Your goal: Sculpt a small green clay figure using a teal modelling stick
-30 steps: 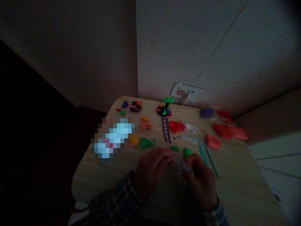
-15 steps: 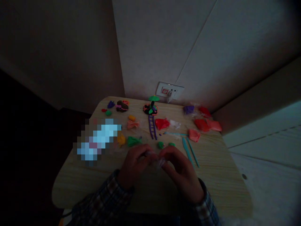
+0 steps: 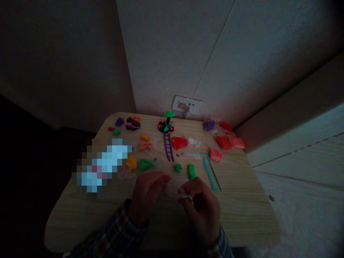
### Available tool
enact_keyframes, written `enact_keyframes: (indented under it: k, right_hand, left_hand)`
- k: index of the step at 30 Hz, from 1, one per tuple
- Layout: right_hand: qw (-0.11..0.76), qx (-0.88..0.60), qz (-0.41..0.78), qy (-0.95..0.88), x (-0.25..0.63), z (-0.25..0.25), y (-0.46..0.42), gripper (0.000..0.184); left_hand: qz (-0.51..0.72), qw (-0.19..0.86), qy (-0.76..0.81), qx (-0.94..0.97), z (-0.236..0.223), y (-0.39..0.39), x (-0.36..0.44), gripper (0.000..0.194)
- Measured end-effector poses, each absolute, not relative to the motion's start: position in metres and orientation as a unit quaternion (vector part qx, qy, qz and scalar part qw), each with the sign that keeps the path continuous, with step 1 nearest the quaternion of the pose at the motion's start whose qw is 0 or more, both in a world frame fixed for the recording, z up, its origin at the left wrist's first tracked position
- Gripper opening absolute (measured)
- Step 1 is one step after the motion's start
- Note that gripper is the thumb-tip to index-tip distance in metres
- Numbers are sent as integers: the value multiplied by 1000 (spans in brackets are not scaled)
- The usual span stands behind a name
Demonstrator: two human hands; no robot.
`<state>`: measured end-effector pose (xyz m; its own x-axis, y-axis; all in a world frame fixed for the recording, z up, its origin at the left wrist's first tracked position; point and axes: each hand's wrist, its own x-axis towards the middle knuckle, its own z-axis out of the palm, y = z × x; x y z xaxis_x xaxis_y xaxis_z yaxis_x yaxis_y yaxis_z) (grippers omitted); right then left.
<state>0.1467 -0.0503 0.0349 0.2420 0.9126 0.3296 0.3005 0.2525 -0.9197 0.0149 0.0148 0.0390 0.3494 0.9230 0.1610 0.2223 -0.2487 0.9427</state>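
A clear plastic bag (image 3: 172, 189) is stretched between my two hands over the front of the table. My left hand (image 3: 147, 193) pinches one side of it. My right hand (image 3: 201, 209) has fingers closed on the other side, where the plastic is bunched. Whether anything lies inside the bag is too dark to make out. Just beyond my right hand lies a green clay piece (image 3: 191, 172). To its left sits a small green clay head (image 3: 178, 167) with an eye on it. A bag of green clay (image 3: 147, 164) lies beyond my left hand.
On the wooden table (image 3: 242, 215) stand a clay figure (image 3: 168, 125) with a green umbrella and a purple clay ladder (image 3: 168, 147). Teal modelling tools (image 3: 209, 175) lie at right, near bagged red clay (image 3: 223, 142). A blurred-out bright object (image 3: 107, 163) is at left. A wall socket (image 3: 187, 105) is behind.
My hands have moved a little apart and the plastic bag between them is pulled out longer. My right hand has come lower, showing more of the green clay piece. The view has shifted slightly.
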Motion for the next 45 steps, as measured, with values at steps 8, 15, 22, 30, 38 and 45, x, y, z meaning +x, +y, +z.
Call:
enact_keyframes:
  k: [8,15,22,30,38,45]
  right_hand:
    - [608,-557,375,-424,143,35,-40,37]
    - [487,-594,188,-613,153,46,-48,8]
    - [437,-636,0,-635,145,36,-47,11]
    - [444,-601,25,-664,163,43,-41,14]
    - [508,-580,122,-626,170,52,-43,16]
    - [495,-556,229,-627,174,52,-40,17]
  left_hand:
    - [396,418,479,662,41,15,9,33]
    - [420,411,529,612,41,17,7,35]
    - [367,537,446,616,29,17,10,44]
    - [354,693,416,470,31,25,15,20]
    - [352,698,406,473,32,24,14,23]
    - [345,689,397,499,29,20,11,25]
